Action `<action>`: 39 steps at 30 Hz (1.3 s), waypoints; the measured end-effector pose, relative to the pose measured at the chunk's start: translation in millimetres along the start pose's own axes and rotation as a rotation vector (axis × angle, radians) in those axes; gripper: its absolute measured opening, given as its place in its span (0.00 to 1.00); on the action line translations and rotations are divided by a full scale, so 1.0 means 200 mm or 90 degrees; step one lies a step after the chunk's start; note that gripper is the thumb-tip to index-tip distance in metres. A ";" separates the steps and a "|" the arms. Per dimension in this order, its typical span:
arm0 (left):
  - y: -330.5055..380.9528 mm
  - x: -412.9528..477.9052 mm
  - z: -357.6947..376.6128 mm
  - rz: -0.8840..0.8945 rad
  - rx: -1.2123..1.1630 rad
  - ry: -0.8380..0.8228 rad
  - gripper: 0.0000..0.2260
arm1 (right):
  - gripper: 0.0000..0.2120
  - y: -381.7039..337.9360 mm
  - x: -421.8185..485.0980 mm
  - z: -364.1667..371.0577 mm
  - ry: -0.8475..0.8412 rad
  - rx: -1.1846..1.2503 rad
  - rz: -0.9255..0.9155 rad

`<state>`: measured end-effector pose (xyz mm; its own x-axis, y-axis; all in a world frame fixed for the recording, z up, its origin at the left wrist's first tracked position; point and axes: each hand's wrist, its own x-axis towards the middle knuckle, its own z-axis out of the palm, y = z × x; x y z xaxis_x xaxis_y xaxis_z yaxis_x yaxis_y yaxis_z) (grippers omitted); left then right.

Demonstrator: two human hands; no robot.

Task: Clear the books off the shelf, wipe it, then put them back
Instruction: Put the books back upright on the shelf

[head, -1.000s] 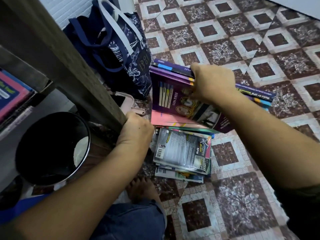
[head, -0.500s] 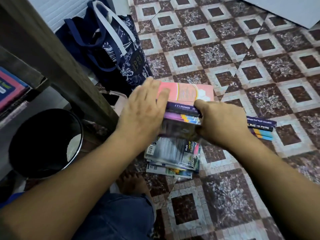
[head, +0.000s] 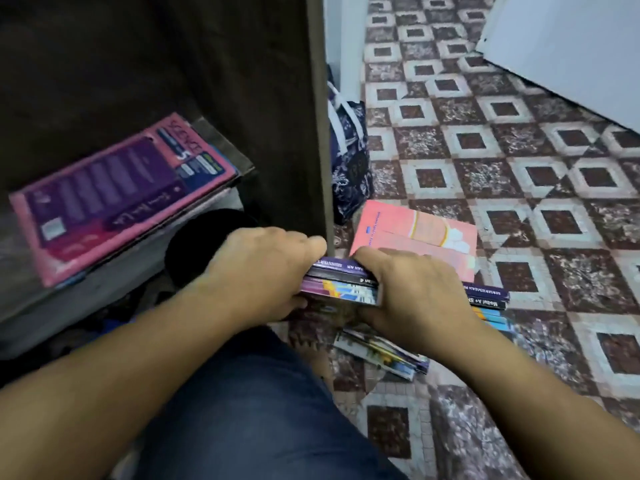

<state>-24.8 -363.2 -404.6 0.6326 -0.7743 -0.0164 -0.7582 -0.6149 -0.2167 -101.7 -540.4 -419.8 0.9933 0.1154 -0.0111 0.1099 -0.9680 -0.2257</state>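
While both hands (head: pixel 346 282) hold books (head: pixel 341 284), shelf panel (head: pixel 320 133) stands ahead.

On the pink and purple book (head: pixel 121 192) lying on the shelf to my left I can read "SCIENCE" and a "5". On the spines stacked on the floor to my right, one dark spine (head: pixel 488 303) reads "Modul A+". The spines of the books I hold are too blurred.

Left hand (head: pixel 263 271), right hand (head: pixel 412 289) grip book stack (head: pixel 341 284) beside shelf upright (head: pixel 318 116); pink book (head: pixel 415 233) behind.
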 end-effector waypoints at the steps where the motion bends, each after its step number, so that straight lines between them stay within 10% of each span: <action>1: -0.07 -0.07 -0.08 -0.010 0.046 0.021 0.25 | 0.20 -0.07 0.03 -0.05 0.030 0.012 -0.025; 17: -1.04 -0.75 -0.34 -0.571 0.180 0.381 0.15 | 0.06 -1.15 1.03 -0.37 0.709 -0.010 -0.337; 20: -1.03 -0.74 -0.12 -0.608 0.279 0.339 0.10 | 0.05 -1.18 1.15 -0.14 0.648 0.004 -0.347; 25: -0.99 -0.76 0.27 -0.551 0.109 0.102 0.25 | 0.17 -1.07 1.14 0.32 0.258 0.071 -0.312; 31: -0.99 -0.73 0.28 -0.585 0.060 0.072 0.28 | 0.29 -1.00 1.19 0.28 0.155 0.047 -0.300; 39: -1.07 -0.85 0.23 -0.578 0.133 0.226 0.28 | 0.21 -1.18 1.18 0.24 0.422 -0.018 -0.243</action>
<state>37.7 -93.6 -400.9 0.8494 -0.0438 0.5260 0.0543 -0.9840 -0.1697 104.8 -274.6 -415.3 0.6993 0.2930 0.6520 0.4416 -0.8943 -0.0718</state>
